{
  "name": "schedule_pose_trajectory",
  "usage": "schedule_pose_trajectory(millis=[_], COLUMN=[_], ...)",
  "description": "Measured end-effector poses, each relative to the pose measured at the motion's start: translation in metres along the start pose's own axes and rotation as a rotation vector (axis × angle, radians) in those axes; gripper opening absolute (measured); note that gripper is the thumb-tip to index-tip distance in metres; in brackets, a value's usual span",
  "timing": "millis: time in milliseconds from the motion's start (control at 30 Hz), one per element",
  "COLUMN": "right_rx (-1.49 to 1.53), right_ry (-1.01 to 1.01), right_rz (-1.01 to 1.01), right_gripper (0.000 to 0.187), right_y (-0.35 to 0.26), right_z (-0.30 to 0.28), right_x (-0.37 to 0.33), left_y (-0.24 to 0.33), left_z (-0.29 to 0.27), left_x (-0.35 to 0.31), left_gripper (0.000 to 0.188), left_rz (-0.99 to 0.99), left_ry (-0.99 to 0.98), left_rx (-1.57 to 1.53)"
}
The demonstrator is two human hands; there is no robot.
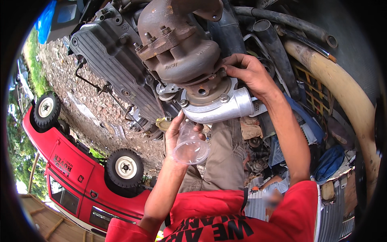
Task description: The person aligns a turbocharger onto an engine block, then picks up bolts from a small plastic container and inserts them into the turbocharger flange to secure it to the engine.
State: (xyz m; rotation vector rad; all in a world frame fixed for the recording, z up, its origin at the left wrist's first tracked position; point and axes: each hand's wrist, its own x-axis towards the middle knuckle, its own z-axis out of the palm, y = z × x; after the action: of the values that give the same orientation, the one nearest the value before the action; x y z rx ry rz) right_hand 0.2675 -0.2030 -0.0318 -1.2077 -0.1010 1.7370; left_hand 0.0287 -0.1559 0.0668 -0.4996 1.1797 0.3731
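A turbocharger stands in front of me, with a rusty brown turbine housing above and a shiny silver compressor housing below. My left hand is closed around a clear plastic cup just under the silver housing, its wide rim tilted toward me. What the cup contains, if anything, I cannot make out. At the right side of the turbocharger, my right hand has thumb and fingers pinched together by a dark bolt. The fingertips are partly hidden, so what they grip is unclear.
An engine with a ribbed grey cover adjoins the turbocharger on the left. Beyond gravel stands a red vehicle. Black hoses and a thick tan pole run along the right, above assorted parts and a blue basket.
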Motion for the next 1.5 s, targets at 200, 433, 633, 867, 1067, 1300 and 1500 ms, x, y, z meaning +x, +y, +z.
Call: schedule_pose_trajectory(millis=[200, 433, 633, 867, 1067, 1300, 1500], right_rx=[0.213, 0.394, 0.433, 0.398, 0.53, 0.573, 0.311], right_ry=[-0.006, 0.102, 0.115, 0.336, 0.435, 0.23, 0.293], right_rz=[0.05, 0.046, 0.001, -0.075, -0.123, -0.116, -0.09], right_gripper=[0.028, 0.024, 0.025, 0.025, 0.03, 0.028, 0.018], right_y=[0.001, -0.003, 0.013, 0.019, 0.035, 0.018, 0.006], right_z=[0.002, 0.021, 0.018, 0.038, 0.042, 0.032, 0.038], right_x=[-0.004, -0.005, -0.009, -0.015, -0.01, -0.012, -0.017], left_y=[0.001, 0.001, -0.001, 0.0, 0.003, -0.001, 0.002], left_z=[-0.004, 0.002, 0.017, 0.01, 0.009, 0.021, 0.014], left_x=[0.001, 0.0, -0.007, -0.005, -0.004, -0.006, -0.005], left_gripper=[0.028, 0.026, 0.022, 0.027, 0.029, 0.022, 0.023], left_rz=[0.006, 0.038, 0.081, 0.036, -0.007, 0.062, 0.042], left_ry=[-0.046, 0.071, 0.199, 0.109, 0.117, 0.165, 0.169], left_rx=[0.023, 0.104, 0.156, 0.111, 0.105, 0.114, 0.116])
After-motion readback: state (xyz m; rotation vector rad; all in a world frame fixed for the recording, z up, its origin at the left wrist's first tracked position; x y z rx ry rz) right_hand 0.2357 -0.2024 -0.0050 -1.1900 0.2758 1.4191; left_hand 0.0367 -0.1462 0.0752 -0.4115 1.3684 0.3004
